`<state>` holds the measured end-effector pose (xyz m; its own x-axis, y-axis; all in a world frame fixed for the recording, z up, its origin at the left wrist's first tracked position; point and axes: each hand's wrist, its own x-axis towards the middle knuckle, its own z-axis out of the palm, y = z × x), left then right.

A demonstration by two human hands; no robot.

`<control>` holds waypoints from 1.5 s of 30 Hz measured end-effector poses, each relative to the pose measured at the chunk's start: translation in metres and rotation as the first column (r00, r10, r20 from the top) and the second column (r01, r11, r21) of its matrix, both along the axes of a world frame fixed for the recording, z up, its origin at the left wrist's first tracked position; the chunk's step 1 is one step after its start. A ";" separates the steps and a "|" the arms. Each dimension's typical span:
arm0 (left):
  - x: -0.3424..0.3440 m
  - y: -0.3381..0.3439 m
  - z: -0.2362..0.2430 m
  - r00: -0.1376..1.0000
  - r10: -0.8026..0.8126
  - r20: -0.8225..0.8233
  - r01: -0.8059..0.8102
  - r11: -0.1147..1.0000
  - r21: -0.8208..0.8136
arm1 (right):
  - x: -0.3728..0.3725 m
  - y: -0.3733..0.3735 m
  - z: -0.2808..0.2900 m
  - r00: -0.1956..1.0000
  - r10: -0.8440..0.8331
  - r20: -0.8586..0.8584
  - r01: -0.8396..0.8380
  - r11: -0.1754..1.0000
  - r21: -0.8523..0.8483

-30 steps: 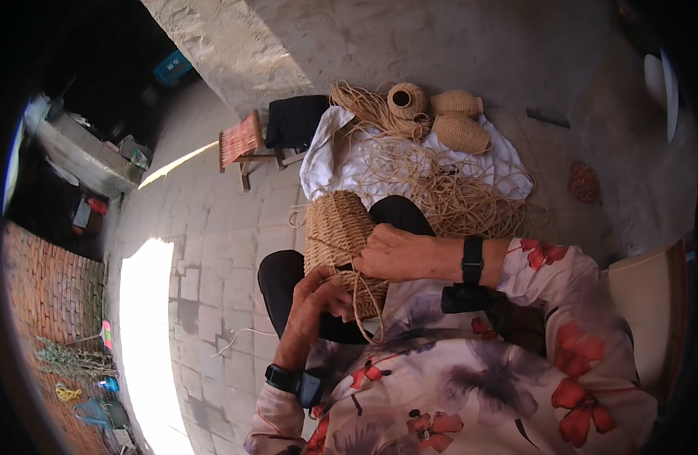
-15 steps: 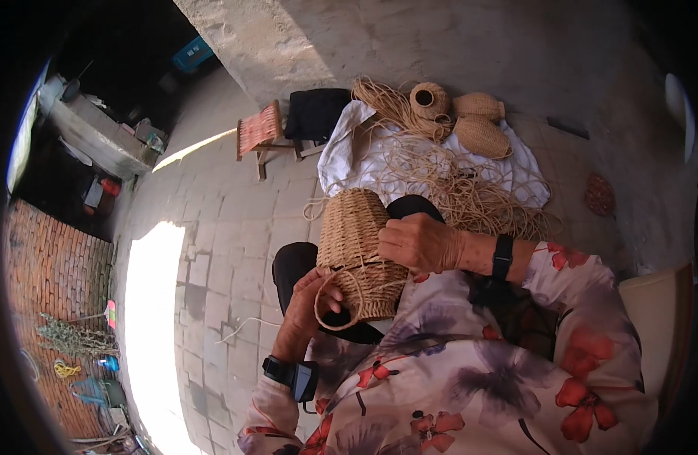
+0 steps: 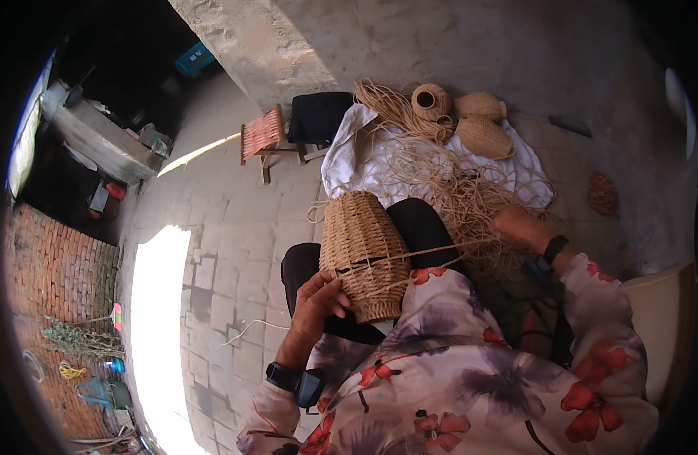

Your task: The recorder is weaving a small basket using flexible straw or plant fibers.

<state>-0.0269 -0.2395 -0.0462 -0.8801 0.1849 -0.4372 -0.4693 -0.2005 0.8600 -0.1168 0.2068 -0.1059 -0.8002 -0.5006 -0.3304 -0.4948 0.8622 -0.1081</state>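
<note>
The left hand [image 3: 318, 299] cups the lower side of the woven basket [image 3: 362, 254] propped on her lap, its long axis running away from her. The right hand [image 3: 519, 227], well off to the right, pinches the straw strand [image 3: 432, 252] drawn taut from the basket.

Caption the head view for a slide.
Left hand steadies a woven basket on the lap; right hand pulls a fibre strand taut.
</note>
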 end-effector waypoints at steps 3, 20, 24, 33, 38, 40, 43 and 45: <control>0.000 0.004 0.003 1.000 0.009 -0.010 -0.009 1.000 -0.016 | -0.004 -0.014 -0.024 0.877 0.039 -0.479 -0.243 0.896 -0.372; 0.000 0.040 0.026 0.690 -0.421 -0.589 -0.328 0.544 -0.772 | 0.037 -0.181 0.052 0.998 0.055 -0.028 -0.051 0.467 -0.883; 0.001 0.046 0.029 0.727 -0.423 -0.541 -0.271 0.547 -0.792 | 0.038 -0.185 0.054 0.984 -0.095 0.152 0.179 0.450 -0.875; -0.009 0.068 0.035 0.409 -0.752 -0.516 -0.420 0.347 -0.839 | 0.038 -0.178 0.034 0.873 -0.055 0.484 0.477 0.303 -0.825; -0.014 0.072 0.041 0.379 -0.813 -0.442 -0.412 0.279 -0.867 | 0.038 -0.180 0.042 0.849 -0.170 0.500 0.524 0.387 -0.759; -0.016 0.075 0.043 0.378 -0.830 -0.411 -0.406 0.250 -0.879 | 0.037 -0.180 0.048 0.839 -0.204 0.505 0.538 0.449 -0.713; -0.016 0.079 0.045 0.388 -0.863 -0.324 -0.427 0.143 -0.893 | 0.027 -0.161 0.047 0.919 -0.058 0.389 0.371 0.461 -0.806; -0.018 0.077 0.047 0.368 -0.871 -0.325 -0.439 0.145 -0.886 | 0.021 -0.153 0.048 0.938 -0.055 0.343 0.327 0.473 -0.818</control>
<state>-0.0450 -0.1629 0.0010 -0.7633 0.5886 0.2663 0.6203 0.7830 0.0472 -0.0955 0.0536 -0.0578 -0.8753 -0.4832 -0.0173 -0.1697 0.3404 -0.9248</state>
